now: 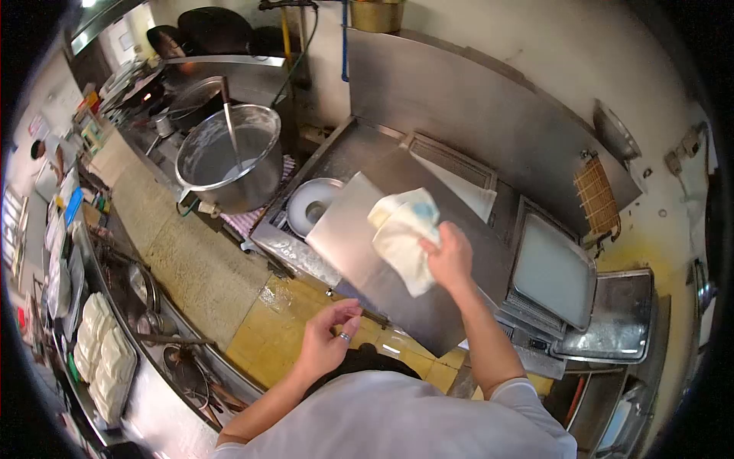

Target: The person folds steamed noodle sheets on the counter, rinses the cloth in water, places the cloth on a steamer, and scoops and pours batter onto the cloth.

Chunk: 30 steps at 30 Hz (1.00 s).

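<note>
My right hand (449, 258) grips a pale cloth (405, 237) with a blue patch, its fingers closed round one edge. Beneath the cloth is a large flat steel sheet (359, 229), which covers part of the steel counter (348, 149) and reaches out past its front edge. My left hand (327, 336), with a ring on one finger, is held near my waist beside the sheet's near edge. Its fingers are loosely bent and apart, with nothing visible in them. A round metal lid (312, 206) lies just left of the sheet.
A big metal pot (229, 161) with a ladle (232, 126) stands on the left. To the right are a tray of pale liquid (554, 268) and a dark metal pan (612, 321). Dough-like white packs (103, 352) lie behind left. Another person (57, 157) stands far off.
</note>
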Each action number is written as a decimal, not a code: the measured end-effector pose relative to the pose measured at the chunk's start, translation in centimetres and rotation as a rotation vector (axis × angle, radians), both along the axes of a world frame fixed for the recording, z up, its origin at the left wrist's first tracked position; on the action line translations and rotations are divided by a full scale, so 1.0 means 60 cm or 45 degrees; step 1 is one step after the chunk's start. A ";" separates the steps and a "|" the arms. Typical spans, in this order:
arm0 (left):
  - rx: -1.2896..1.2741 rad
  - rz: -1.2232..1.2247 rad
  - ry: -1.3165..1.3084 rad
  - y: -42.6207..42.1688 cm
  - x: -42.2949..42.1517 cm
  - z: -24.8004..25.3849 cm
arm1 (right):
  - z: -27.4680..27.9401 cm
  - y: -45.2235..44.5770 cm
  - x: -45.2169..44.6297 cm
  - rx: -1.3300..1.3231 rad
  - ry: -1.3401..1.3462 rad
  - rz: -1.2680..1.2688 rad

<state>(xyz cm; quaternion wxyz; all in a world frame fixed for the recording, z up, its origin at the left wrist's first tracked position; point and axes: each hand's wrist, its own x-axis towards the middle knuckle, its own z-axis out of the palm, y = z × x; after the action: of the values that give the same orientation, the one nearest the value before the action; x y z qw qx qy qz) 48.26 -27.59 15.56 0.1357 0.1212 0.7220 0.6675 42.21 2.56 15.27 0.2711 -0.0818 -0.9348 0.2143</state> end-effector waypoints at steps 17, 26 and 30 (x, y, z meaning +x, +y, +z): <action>-0.190 -0.195 -0.107 0.042 -0.333 -0.137 | -0.055 0.239 -0.257 -0.311 -0.434 -0.851; -0.227 -0.238 -0.137 0.043 -0.424 -0.152 | -0.081 0.241 -0.362 -0.364 -0.486 -1.037; -0.193 -0.266 -0.174 0.050 -0.435 -0.168 | -0.105 0.246 -0.374 -0.354 -0.469 -1.038</action>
<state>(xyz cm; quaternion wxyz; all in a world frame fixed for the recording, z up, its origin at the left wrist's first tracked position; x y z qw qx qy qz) 22.16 -24.58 5.49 0.2621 0.1392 0.7430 0.5999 19.78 17.34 8.99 0.1493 -0.5145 -0.8215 0.1953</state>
